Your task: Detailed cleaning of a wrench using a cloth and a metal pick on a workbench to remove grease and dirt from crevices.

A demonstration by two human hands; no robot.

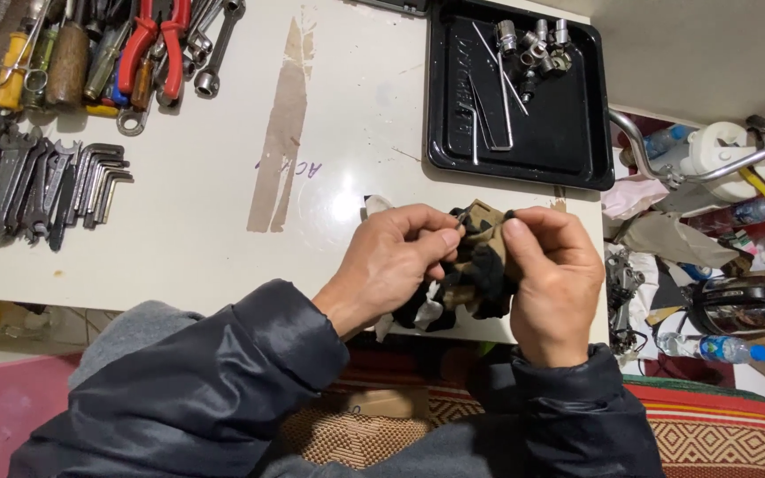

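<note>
white worktable point(223, 248), patterned red rug point(719, 434)

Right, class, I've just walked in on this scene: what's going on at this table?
A person in a dark jacket holds a grimy tan-and-black rag in both hands at the near edge of a white table. The left hand pinches a small part against the rag, too small to identify; the right hand grips the cloth. Wrenches, red-handled pliers and a black tray with sockets lie untouched beyond.

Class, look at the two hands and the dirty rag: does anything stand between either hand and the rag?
Nothing visible does. The left hand and right hand both grip the dirty tan-and-black rag directly, above the white table.
</note>
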